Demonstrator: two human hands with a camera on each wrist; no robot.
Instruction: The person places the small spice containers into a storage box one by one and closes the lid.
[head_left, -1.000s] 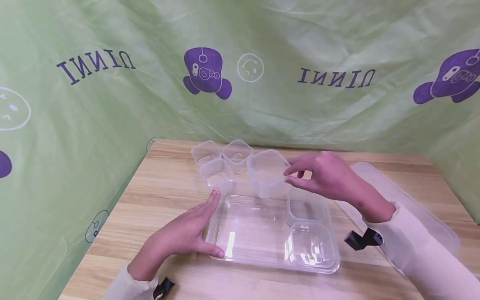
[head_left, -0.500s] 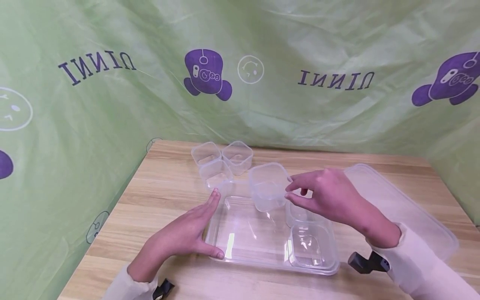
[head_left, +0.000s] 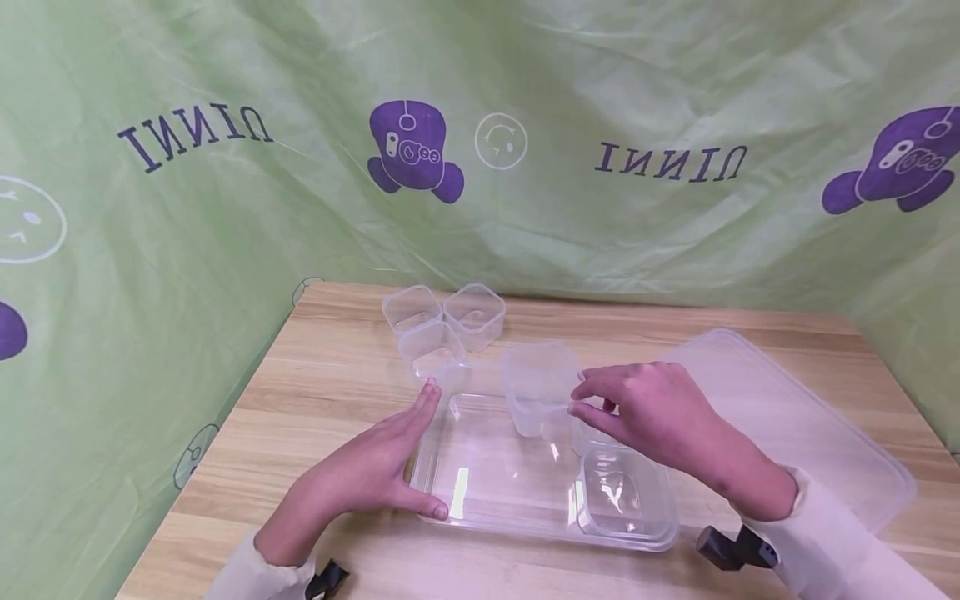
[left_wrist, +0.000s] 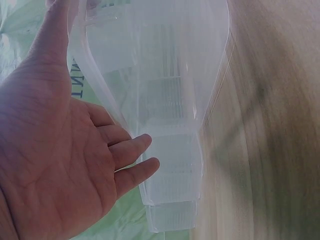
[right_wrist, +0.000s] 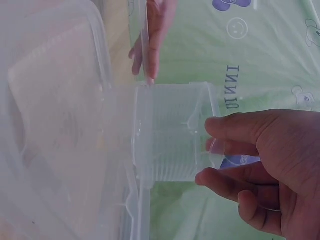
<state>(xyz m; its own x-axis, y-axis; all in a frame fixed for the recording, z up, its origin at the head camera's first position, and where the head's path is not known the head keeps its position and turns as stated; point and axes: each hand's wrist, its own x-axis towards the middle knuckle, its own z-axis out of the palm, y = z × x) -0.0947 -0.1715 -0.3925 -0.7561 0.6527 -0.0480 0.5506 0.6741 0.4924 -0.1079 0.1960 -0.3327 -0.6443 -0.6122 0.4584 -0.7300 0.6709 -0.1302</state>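
A large clear plastic box (head_left: pixel 525 533) sits on the table. My left hand (head_left: pixel 367 467) rests along its left side, thumb at the front corner and fingers stretched toward the back corner. My right hand (head_left: pixel 667 417) pinches the right rim of a small translucent square container (head_left: pixel 542 375), tilted at the back of the box. In the right wrist view, thumb and fingers meet at this container's (right_wrist: pixel 172 132) edge. One more small container (head_left: pixel 618 492) stands in the box's front right corner, with another behind it partly hidden by my right hand.
Three small translucent containers (head_left: pixel 432 350) stand close together on the wooden table behind the box. A large flat translucent lid (head_left: pixel 787 417) lies to the right, partly behind the right arm. A green printed cloth (head_left: pixel 555 225) hangs at the back and sides.
My right hand has brought the small container down and toward me, over the back part of the large box, and its rim has tipped. My left hand has stayed put.
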